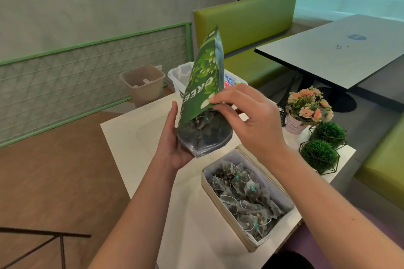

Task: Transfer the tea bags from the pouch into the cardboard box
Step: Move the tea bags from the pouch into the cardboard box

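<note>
A bin (143, 85) stands on the floor at far left. The left hand (172, 137) cups the lower end of the green pouch (202, 94), fingers curled round it, above the white table (175, 203). Tea bags show through its clear window. The right hand (251, 120) pinches the pouch's front edge between thumb and fingertips. Below the right forearm, the box (247, 201) sits on the table, full of tea bags (242, 194). Right of it stand potted flowers (306, 109) and two green plants.

Upright green pouch (202, 85); tea-filled box (248, 197)
</note>
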Tool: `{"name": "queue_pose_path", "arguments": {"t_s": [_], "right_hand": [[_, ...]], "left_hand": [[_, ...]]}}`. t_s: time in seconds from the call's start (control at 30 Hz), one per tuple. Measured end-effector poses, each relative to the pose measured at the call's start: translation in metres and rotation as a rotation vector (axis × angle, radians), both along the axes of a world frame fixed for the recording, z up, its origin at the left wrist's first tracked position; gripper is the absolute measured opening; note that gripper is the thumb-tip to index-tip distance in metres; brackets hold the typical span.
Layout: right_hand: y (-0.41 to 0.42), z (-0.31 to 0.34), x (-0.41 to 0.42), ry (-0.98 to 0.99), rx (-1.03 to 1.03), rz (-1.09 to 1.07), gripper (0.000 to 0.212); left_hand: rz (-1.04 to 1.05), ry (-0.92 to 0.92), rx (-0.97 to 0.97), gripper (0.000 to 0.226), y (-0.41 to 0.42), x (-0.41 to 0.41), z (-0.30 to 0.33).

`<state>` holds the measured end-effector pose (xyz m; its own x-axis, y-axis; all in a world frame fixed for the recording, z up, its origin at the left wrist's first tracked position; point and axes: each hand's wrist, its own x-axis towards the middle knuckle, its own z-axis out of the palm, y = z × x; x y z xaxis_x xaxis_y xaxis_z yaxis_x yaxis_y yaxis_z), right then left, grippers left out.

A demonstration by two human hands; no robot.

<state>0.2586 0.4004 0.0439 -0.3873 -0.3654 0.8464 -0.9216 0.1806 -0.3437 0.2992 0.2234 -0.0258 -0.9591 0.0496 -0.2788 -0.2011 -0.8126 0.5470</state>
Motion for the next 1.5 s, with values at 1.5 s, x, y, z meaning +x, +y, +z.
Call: {"name": "queue_pose_path", "arguments": {"t_s": [1.5], "right_hand": [[-0.051,-0.045,0.006,-0.462,0.808,-0.353,0.055]], "left_hand": [[0.135,-0.011,-0.152,0.042,0.013,0.001,-0.024]]}}
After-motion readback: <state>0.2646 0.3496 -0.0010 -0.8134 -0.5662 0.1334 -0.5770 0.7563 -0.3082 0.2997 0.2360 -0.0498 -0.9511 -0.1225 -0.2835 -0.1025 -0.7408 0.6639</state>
